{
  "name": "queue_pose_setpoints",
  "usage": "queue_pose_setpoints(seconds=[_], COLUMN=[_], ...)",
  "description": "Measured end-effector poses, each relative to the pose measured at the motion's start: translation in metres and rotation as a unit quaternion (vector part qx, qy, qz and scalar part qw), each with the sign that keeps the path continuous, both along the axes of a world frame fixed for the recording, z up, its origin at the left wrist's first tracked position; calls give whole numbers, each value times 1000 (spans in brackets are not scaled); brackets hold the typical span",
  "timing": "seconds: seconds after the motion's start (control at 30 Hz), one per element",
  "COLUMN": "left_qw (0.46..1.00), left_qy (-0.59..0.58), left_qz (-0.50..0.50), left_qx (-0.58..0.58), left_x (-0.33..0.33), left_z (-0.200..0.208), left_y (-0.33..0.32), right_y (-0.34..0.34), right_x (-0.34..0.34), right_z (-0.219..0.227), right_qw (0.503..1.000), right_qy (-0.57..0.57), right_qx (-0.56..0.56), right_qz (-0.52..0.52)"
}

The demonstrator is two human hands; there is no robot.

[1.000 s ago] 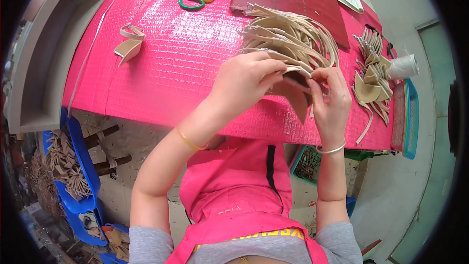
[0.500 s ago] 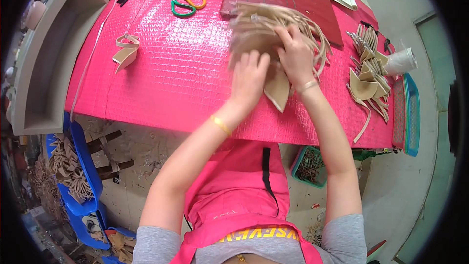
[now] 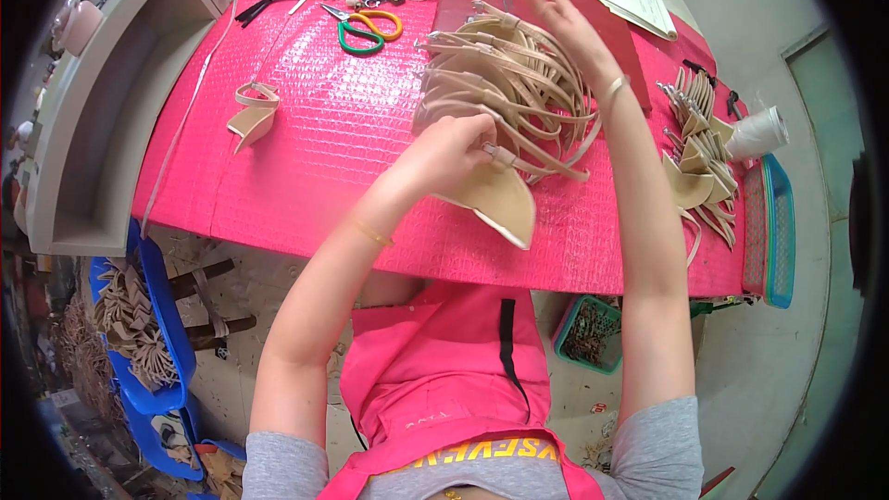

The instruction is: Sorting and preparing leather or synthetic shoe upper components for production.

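A fanned pile of beige sandal heel pieces with ankle straps and small metal buckles point(image 3: 537, 65) lies at the centre right of the table, partly over a dark red board. My left hand point(image 3: 452, 150) is closed at the pile's near side, its fingertips pinching the buckle end of the nearest strap. Below that hand, the nearest heel piece point(image 3: 505, 208) shows its tan lining and pale pointed edge. My right hand point(image 3: 567, 23) is raised beyond the pile's far right side, over the board, fingers stretched out and nothing seen in them.
A single strapped heel piece point(image 3: 254, 118) sits at the left; scissors with green and orange handles point(image 3: 369, 31) lie farther back. At right are another strapped pile point(image 3: 696, 143), a white roll point(image 3: 757, 133) and a teal basket point(image 3: 780, 231). The pink table's front edge point(image 3: 444, 280) is near me.
My right hand has left the pile and moved up and away. My left hand has shifted slightly nearer, to a buckle. The straps now lie spread toward the right.
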State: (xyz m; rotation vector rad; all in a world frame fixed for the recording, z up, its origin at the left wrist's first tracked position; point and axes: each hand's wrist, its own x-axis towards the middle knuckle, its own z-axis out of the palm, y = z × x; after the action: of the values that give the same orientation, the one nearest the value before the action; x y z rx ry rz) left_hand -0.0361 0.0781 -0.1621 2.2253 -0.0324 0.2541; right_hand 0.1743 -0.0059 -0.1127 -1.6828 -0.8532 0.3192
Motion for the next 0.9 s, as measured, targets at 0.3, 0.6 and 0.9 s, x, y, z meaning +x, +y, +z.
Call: queue_pose_setpoints(seconds=[0.3, 0.6, 0.9], left_qw=[997, 994, 991], left_qy=[-73, -66, 74], left_qz=[-20, 78, 69], left_qx=[22, -32, -86], left_x=[25, 89, -31], left_z=[-32, -13, -5], left_y=[22, -2, 2], right_y=[-11, 1, -78], right_x=[46, 90, -146], right_z=[-34, -26, -37], right_qw=[969, 955, 948], right_qy=[115, -221, -259], right_qx=[-178, -197, -161], right_qz=[128, 0, 92])
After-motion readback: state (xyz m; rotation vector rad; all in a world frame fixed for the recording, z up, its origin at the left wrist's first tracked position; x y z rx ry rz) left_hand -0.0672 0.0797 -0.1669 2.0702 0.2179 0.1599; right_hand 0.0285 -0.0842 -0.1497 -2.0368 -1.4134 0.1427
